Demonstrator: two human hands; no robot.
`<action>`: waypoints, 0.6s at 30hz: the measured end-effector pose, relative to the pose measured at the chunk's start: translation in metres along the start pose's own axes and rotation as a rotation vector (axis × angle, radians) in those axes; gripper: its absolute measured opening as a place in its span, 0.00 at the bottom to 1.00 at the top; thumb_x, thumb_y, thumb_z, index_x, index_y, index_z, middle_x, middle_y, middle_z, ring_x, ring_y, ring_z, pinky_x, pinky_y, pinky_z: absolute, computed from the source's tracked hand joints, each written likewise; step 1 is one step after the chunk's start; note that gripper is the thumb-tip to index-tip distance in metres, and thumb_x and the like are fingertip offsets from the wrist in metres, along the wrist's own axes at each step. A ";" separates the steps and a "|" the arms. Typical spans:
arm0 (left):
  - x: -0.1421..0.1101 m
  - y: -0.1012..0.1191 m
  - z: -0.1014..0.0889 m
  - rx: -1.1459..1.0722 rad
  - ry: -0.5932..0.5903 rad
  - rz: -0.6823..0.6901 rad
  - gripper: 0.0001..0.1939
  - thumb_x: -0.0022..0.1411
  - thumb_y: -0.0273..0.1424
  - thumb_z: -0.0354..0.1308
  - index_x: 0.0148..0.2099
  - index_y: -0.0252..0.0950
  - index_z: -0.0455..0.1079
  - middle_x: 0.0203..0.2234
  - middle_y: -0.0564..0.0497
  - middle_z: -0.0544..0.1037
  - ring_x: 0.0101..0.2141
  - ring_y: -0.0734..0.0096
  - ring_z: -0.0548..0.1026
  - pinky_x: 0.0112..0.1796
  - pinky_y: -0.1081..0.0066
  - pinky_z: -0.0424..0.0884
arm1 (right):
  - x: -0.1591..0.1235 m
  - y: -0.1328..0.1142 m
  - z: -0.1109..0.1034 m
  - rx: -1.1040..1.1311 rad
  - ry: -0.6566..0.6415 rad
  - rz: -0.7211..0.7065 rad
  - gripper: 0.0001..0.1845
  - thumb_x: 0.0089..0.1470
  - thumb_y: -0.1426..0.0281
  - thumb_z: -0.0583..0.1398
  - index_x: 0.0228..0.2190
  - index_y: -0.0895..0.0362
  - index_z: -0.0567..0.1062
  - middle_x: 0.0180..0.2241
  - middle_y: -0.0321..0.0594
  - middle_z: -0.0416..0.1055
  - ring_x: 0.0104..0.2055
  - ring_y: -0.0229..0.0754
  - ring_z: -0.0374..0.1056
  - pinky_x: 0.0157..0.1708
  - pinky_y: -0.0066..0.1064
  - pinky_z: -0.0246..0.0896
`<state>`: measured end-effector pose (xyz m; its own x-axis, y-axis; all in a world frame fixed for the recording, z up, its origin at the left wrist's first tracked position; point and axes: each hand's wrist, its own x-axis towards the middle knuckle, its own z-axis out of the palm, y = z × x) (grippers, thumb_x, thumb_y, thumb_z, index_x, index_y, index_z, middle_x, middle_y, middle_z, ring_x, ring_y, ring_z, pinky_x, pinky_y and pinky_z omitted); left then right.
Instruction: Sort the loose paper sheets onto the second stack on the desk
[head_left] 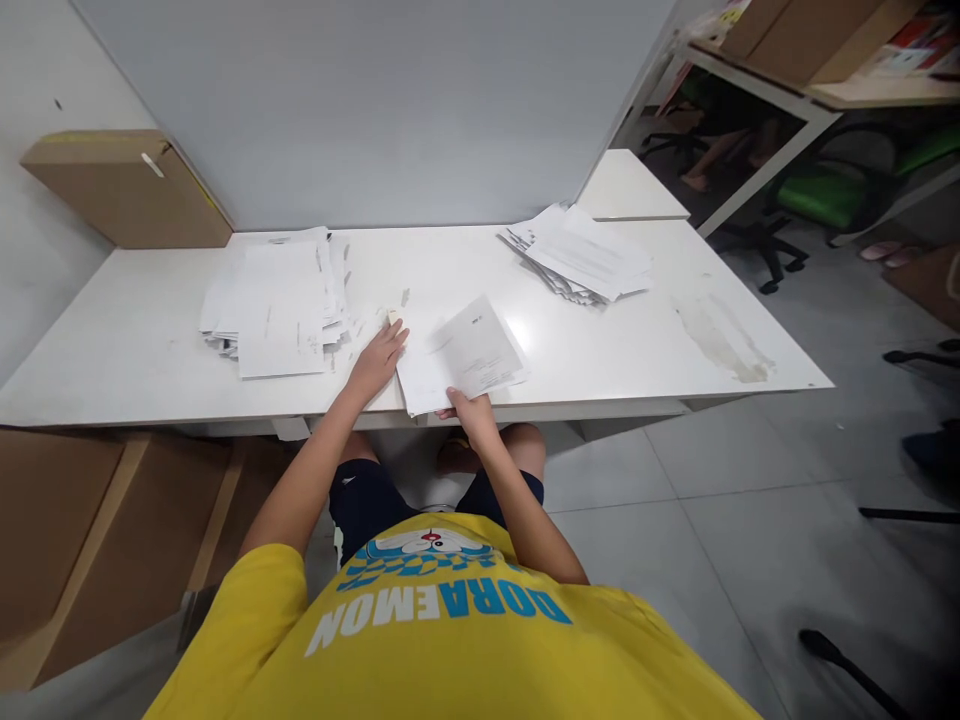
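Observation:
A thin set of white printed sheets (463, 356) lies tilted at the near edge of the white table (660, 350). My right hand (469, 411) pinches the sheets' near edge, thumb on top. My left hand (377, 360) rests beside the sheets' left edge, fingers stretched out, its fingertips close to a small pale object (393, 317) that I cannot make out. A messy pile of papers (279, 300) sits to the left, and another fanned pile of papers (581, 255) lies at the back right.
A grey partition (375, 110) closes off the table's far side. A cardboard box (127, 185) leans at the back left, more cardboard (82, 540) stands on the floor left. Chairs with green seats (825, 195) and a shelf (862, 90) stand at the right.

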<state>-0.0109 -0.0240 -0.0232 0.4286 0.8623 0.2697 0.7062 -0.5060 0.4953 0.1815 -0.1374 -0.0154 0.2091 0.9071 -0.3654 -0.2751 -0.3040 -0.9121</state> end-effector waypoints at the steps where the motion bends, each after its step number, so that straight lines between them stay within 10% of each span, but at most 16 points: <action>1: 0.000 0.001 0.001 0.011 -0.003 0.002 0.24 0.73 0.37 0.41 0.65 0.38 0.64 0.67 0.50 0.60 0.68 0.62 0.55 0.66 0.56 0.55 | 0.000 0.000 -0.001 0.000 0.006 0.001 0.14 0.55 0.75 0.58 0.45 0.64 0.69 0.24 0.37 0.73 0.20 0.40 0.70 0.22 0.32 0.74; 18: 0.001 0.010 0.001 0.010 0.010 0.010 0.26 0.74 0.43 0.38 0.66 0.40 0.63 0.65 0.51 0.64 0.68 0.62 0.54 0.66 0.56 0.56 | 0.000 -0.001 -0.004 0.055 -0.026 0.007 0.23 0.52 0.73 0.60 0.51 0.62 0.68 0.33 0.39 0.75 0.23 0.38 0.72 0.24 0.30 0.75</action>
<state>-0.0033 -0.0283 -0.0187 0.4299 0.8575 0.2826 0.7074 -0.5144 0.4847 0.1855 -0.1378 -0.0151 0.1827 0.9127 -0.3656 -0.3278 -0.2941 -0.8978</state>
